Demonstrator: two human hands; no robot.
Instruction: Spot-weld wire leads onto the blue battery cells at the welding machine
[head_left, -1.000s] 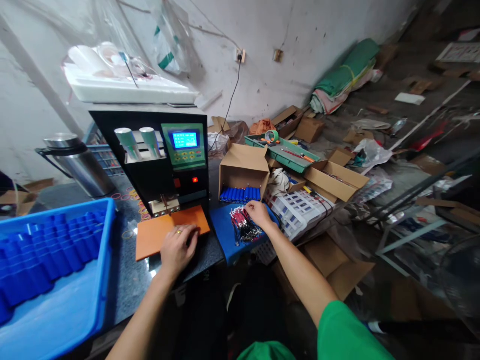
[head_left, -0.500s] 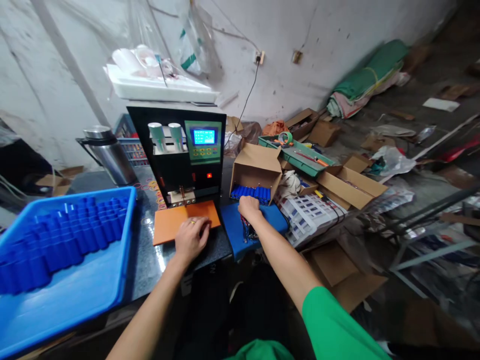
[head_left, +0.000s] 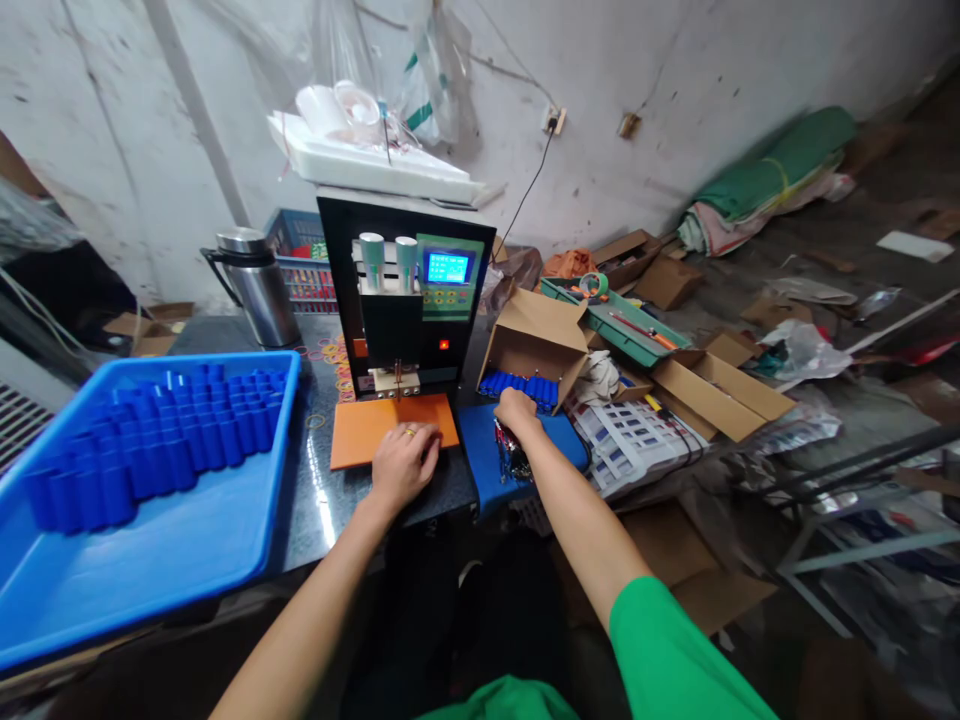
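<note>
My left hand (head_left: 405, 462) rests on the near edge of an orange pad (head_left: 382, 425) in front of a black spot-welding machine (head_left: 409, 295); its fingers are curled, a ring on one, and what is under them is hidden. My right hand (head_left: 516, 410) reaches over a blue tray (head_left: 484, 455) toward a row of blue battery cells (head_left: 517, 385) lying in an open cardboard box (head_left: 536, 335). A tangle of red and black wires (head_left: 510, 458) lies just below this hand. The right hand's fingers point away from me and are hidden.
A big blue bin (head_left: 150, 500) with several blue cylinders stands at the left. A steel kettle (head_left: 255, 285) is behind it. White plastic holders (head_left: 630, 435), open boxes (head_left: 712, 385) and a green tool tray (head_left: 622, 325) crowd the right. Floor clutter lies beyond.
My right hand has moved from the wire tangle up to the blue cells at the box mouth. The left hand stays on the orange pad. My head has turned left.
</note>
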